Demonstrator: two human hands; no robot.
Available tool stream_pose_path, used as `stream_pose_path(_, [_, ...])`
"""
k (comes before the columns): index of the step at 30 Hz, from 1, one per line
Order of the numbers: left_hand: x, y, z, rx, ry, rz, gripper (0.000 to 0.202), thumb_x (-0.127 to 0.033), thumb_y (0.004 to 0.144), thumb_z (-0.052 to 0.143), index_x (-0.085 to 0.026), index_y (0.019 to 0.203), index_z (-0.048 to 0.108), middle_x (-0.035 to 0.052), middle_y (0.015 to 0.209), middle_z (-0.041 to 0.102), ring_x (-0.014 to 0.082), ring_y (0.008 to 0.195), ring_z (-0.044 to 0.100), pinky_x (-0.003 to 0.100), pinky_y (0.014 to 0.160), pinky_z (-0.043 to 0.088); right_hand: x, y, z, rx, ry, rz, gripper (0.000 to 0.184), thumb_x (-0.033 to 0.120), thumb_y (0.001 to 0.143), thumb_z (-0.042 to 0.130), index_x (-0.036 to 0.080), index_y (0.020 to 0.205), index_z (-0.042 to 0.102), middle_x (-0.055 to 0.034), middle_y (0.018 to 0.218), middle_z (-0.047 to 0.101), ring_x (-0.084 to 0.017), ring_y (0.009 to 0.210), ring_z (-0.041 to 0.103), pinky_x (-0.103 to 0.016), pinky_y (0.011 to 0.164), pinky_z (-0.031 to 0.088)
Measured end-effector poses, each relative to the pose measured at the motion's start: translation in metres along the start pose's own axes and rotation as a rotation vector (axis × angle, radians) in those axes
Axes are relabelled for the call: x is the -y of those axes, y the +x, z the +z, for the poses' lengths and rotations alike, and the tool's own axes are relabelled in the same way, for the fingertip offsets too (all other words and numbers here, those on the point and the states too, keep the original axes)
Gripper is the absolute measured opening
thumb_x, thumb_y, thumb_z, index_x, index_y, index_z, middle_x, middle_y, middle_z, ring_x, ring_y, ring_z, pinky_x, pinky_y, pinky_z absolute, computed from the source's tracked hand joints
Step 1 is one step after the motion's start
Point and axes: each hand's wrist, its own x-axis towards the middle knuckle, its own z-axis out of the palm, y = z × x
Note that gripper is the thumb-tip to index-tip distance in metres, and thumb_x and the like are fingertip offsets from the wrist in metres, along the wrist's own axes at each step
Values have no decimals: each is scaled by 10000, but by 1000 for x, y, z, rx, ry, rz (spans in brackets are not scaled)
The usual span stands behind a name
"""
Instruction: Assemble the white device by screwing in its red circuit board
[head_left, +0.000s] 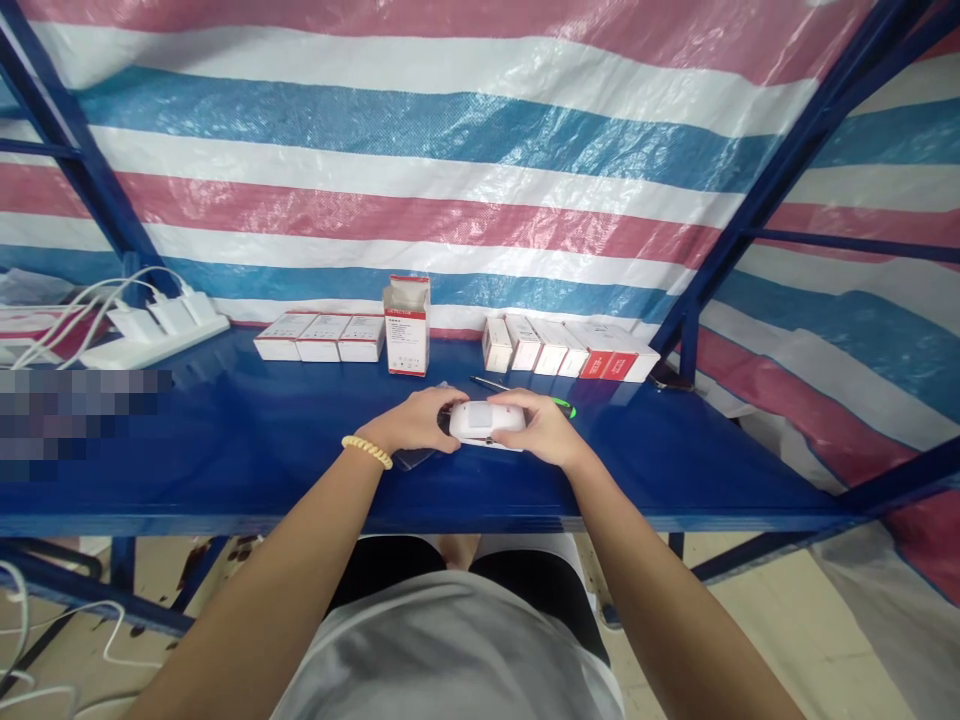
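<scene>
A white, rounded detector with a paler rectangular window in its face is held between both hands above the blue table. My left hand, a yellow twisted band at its wrist, grips the detector's left end. Its right end is between the thumb and fingers of my right hand. A dark flat item lies partly hidden under my left hand. Behind my right hand lies a screwdriver with a green and black handle, its middle covered. An open upright carton marked as a detector box stands just beyond.
Several white and red boxes lie left of the open carton. Another row of boxes stands to its right. A white power strip with plugged-in adapters and cables is at the far left. Blue metal posts frame the blue table.
</scene>
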Motion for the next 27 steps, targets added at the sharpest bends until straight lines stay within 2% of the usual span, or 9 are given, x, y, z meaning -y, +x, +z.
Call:
stream_pose_path(9, [4, 1, 1, 9, -22, 3, 668, -321, 617, 776, -237, 1256, 600, 71, 1203, 621, 289, 1133, 564, 435, 1002, 450, -10, 1, 2, 18, 43, 31, 425, 208, 550, 776, 185, 970, 714, -68, 1009, 679, -213, 887, 638, -352, 784, 522])
stream_pose_path(14, [2, 0, 5, -18, -14, 8, 755, -424, 601, 816, -251, 1294, 574, 83, 1226, 604, 303, 1129, 564, 441, 984, 458, -6, 1, 1, 60, 100, 87, 415, 171, 521, 756, 184, 929, 681, -52, 1029, 675, -209, 897, 646, -348, 799, 523])
stream_pose_path(17, [0, 2, 8, -18, 17, 21, 733, -437, 613, 809, -260, 1286, 581, 71, 1206, 616, 300, 1101, 575, 434, 961, 467, -3, 1, 0, 84, 99, 93, 410, 155, 520, 741, 185, 922, 668, -37, 993, 676, -206, 880, 644, -348, 792, 521])
stream_pose_path(22, [0, 3, 7, -44, 79, -6, 740, -435, 601, 799, -261, 1288, 586, 60, 1204, 615, 321, 1110, 558, 472, 1004, 432, -3, 2, 0, 94, 90, 99, 416, 163, 548, 748, 190, 956, 672, -42, 1010, 671, -201, 875, 640, -338, 767, 527])
stream_pose_path(27, [-1, 3, 2, -31, 77, 9, 656, -411, 617, 778, -249, 1236, 632, 61, 1176, 631, 305, 1087, 569, 452, 989, 444, -4, 1, -2, 117, 79, 102, 463, 221, 594, 783, 193, 1047, 693, -67, 1109, 674, -225, 957, 652, -368, 827, 535])
